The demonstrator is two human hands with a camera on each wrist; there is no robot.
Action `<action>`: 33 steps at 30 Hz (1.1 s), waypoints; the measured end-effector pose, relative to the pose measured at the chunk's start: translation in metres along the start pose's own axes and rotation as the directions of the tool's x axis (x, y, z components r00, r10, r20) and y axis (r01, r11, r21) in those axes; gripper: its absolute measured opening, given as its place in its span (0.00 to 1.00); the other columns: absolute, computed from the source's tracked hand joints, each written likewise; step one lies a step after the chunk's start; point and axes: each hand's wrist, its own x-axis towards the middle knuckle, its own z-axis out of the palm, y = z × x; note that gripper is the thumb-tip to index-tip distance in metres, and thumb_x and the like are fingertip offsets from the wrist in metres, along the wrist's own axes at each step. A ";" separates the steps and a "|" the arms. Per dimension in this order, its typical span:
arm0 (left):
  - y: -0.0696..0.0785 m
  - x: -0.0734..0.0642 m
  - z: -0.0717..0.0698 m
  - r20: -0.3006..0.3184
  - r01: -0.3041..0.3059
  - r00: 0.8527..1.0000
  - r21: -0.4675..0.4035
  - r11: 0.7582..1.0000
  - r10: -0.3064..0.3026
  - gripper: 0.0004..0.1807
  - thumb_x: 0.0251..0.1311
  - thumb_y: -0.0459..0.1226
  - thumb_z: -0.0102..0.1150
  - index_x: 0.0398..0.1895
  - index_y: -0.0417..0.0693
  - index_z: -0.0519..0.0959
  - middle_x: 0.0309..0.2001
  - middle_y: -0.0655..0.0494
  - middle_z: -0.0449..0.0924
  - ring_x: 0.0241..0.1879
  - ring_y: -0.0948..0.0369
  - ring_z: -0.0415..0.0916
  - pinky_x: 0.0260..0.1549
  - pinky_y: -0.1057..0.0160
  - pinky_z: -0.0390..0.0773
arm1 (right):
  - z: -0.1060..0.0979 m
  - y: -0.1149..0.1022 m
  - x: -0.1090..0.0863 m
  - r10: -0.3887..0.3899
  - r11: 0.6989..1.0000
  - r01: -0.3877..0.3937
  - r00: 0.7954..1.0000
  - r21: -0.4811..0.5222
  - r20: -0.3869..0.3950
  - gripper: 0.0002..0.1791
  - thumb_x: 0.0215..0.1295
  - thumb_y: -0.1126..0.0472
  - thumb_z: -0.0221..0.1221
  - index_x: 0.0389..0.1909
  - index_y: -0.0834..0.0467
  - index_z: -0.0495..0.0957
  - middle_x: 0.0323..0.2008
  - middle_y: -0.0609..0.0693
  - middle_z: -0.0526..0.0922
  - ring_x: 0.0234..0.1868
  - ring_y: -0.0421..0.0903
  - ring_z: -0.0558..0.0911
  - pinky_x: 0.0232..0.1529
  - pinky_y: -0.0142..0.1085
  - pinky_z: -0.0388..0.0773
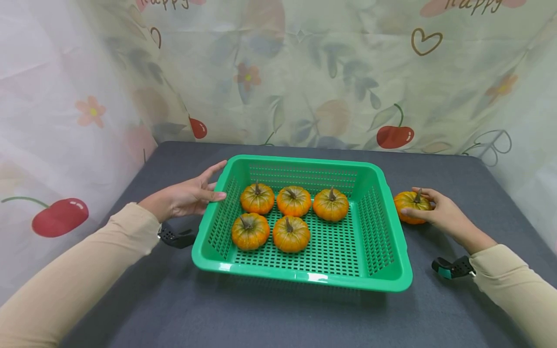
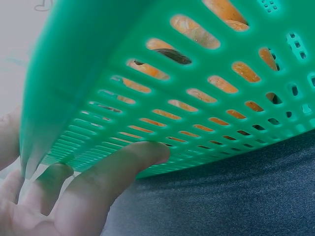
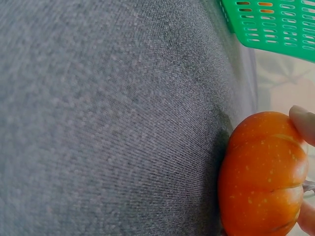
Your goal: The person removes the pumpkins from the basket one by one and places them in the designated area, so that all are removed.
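Observation:
A green plastic basket (image 1: 300, 279) with slotted walls stands on the dark tabletop, with several small orange pumpkins (image 1: 291, 234) in its left and middle part. My left hand (image 1: 189, 195) holds the basket's left side, thumb over the rim and fingers (image 2: 118, 172) against the outer wall. To the right of the basket, my right hand (image 1: 439, 210) grips another small pumpkin (image 1: 406, 200) between thumb and fingers, its stem pointing up. In the right wrist view this pumpkin (image 3: 263, 177) is close to the grey cloth, and part of the hand is out of frame.
The dark grey table (image 1: 278, 319) surrounds the basket. Printed curtains (image 1: 304, 82) hang behind it and at both sides. Black wrist-worn devices (image 1: 452, 267) sit below each hand.

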 end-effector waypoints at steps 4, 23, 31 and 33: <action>0.000 0.000 0.000 0.000 -0.002 1.000 -0.002 1.000 0.002 0.52 0.68 0.29 0.52 0.74 0.82 0.30 0.78 0.47 0.38 0.57 0.47 0.76 0.51 0.40 0.77 | 0.000 -0.001 0.000 -0.003 1.000 0.003 1.000 0.001 0.004 0.48 0.66 0.41 0.58 0.75 0.65 0.48 0.68 0.77 0.53 0.65 0.70 0.58 0.57 0.64 0.63; 0.000 0.001 -0.001 0.006 -0.001 1.000 -0.008 1.000 0.001 0.53 0.68 0.28 0.52 0.74 0.82 0.30 0.78 0.47 0.38 0.55 0.48 0.78 0.51 0.40 0.77 | -0.005 0.000 -0.001 0.026 0.999 -0.027 1.000 0.026 0.016 0.50 0.65 0.40 0.58 0.75 0.64 0.46 0.70 0.76 0.50 0.68 0.71 0.54 0.59 0.67 0.61; 0.000 0.001 0.000 0.008 -0.001 1.000 -0.011 1.000 0.001 0.53 0.68 0.28 0.52 0.74 0.82 0.29 0.78 0.47 0.38 0.54 0.49 0.79 0.51 0.41 0.78 | -0.015 -0.003 -0.005 0.031 0.998 -0.032 0.999 0.050 0.017 0.51 0.66 0.40 0.57 0.77 0.61 0.42 0.72 0.71 0.51 0.69 0.72 0.55 0.60 0.68 0.62; 0.000 0.001 0.000 0.007 0.000 1.000 -0.011 1.000 0.000 0.53 0.68 0.28 0.52 0.74 0.82 0.29 0.78 0.47 0.38 0.53 0.50 0.79 0.51 0.41 0.78 | -0.018 -0.003 -0.006 0.029 0.998 -0.030 0.999 0.064 0.017 0.51 0.67 0.41 0.56 0.77 0.60 0.40 0.72 0.71 0.51 0.69 0.72 0.55 0.60 0.68 0.61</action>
